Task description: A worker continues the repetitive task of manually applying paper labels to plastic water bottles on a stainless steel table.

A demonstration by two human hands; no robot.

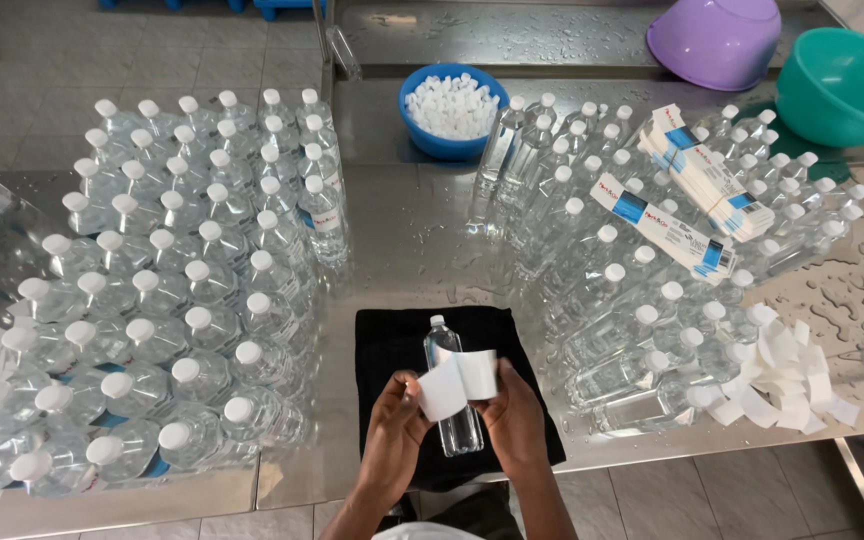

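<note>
Your left hand [392, 425] and right hand [514, 415] together grip a white paper label strip [457, 383], each hand pinching one end as it curls over a clear plastic water bottle with a white cap [452, 385]. The bottle lies on a black cloth [392, 345] spread on the wet steel worktop [422, 230]; whether the label already sticks to it is hard to tell. To your left stands a block of capped bottles [172, 290]; to your right more bottles [642, 270] lie beside loose white labels [787, 385]. Further back sits a blue bowl of white caps [452, 110].
</note>
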